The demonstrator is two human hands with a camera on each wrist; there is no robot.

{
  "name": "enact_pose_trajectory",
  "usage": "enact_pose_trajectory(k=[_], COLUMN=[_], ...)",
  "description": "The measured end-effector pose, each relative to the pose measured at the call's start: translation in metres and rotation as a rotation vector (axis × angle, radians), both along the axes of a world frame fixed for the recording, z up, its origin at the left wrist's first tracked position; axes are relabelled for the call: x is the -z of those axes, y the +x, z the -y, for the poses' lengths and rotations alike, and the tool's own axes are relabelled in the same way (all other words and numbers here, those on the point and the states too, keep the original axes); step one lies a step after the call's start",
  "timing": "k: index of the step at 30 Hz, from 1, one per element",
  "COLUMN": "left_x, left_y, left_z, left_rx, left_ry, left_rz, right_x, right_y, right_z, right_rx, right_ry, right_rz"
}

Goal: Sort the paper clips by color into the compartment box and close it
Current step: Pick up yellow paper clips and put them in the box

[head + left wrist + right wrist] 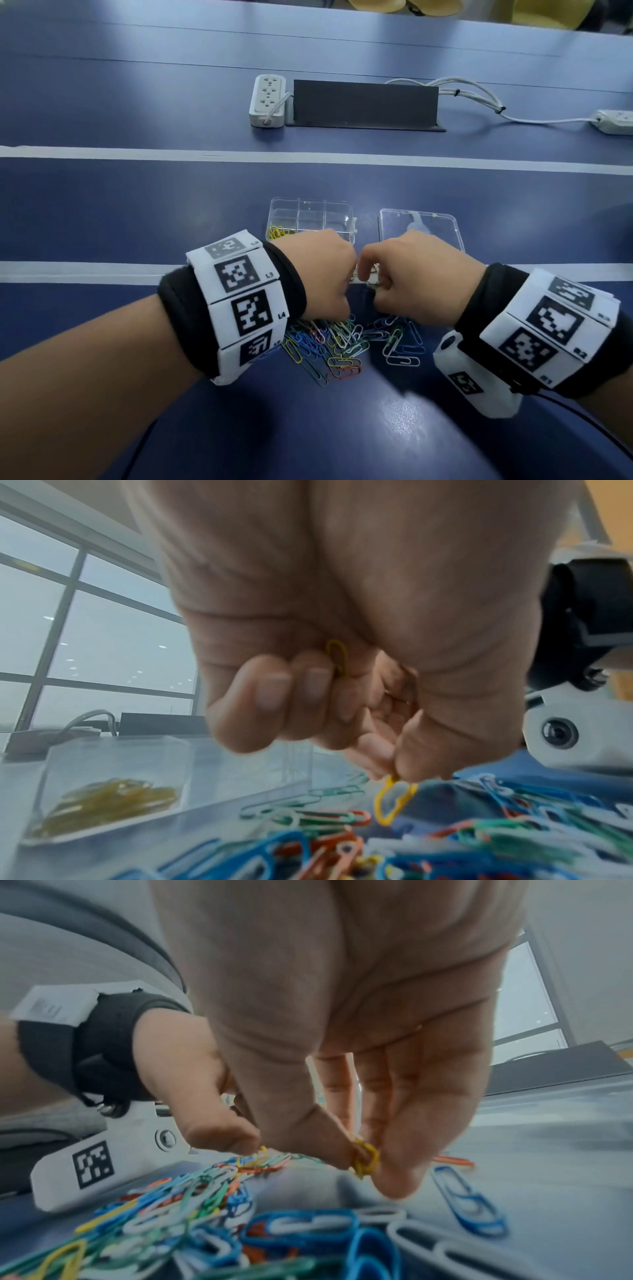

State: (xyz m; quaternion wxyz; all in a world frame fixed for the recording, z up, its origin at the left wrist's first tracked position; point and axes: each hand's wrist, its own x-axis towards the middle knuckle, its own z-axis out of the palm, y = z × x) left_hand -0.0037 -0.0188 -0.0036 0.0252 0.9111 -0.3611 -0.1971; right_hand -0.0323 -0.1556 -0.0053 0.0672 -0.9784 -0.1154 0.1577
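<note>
Item: left hand point(322, 274), fingers curled, pinches one yellow clip point(394, 802) at thumb and fingertip with a second tucked against the palm; right hand point(414, 277), fingers nearly straight, pinches a small cluster of yellow clips point(365, 1158); both hover over the mixed clip pile point(346, 346) at 6 o'clock of the compartment box point(310, 219). Box open, lid point(421, 226) at its 3 o'clock, yellow stock in the near-left cell. Risk: clips interlock, so a lift may drag wrong colours along, or the palmed clip may slip back into the pile.
</note>
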Motion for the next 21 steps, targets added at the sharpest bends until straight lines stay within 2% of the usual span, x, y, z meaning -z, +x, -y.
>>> enact_pose_trajectory(k=[4,8,11,16,21], left_x=[-0.007,-0.021,-0.022,-0.015,-0.017], left_y=[0.006,0.028,0.045,0.052,0.048], left_z=[-0.013,-0.033,-0.044,-0.046,-0.05], left_rx=[-0.064,-0.221,-0.315,-0.378,-0.41], left_ry=[-0.116,-0.242,-0.215,-0.148,-0.194], left_rz=[0.023,0.079,0.085,0.073,0.096], right_x=[-0.003,-0.016,-0.021,-0.016,-0.013], right_y=[0.002,0.014,0.03,0.057,0.073], right_z=[0.003,-0.004,-0.02,-0.047,-0.062], right_rx=[0.027,0.032,0.068,0.19,0.277], right_ry=[0.041,0.102,0.256,0.528,0.668], right_rz=[0.046,0.091,0.078,0.007,-0.062])
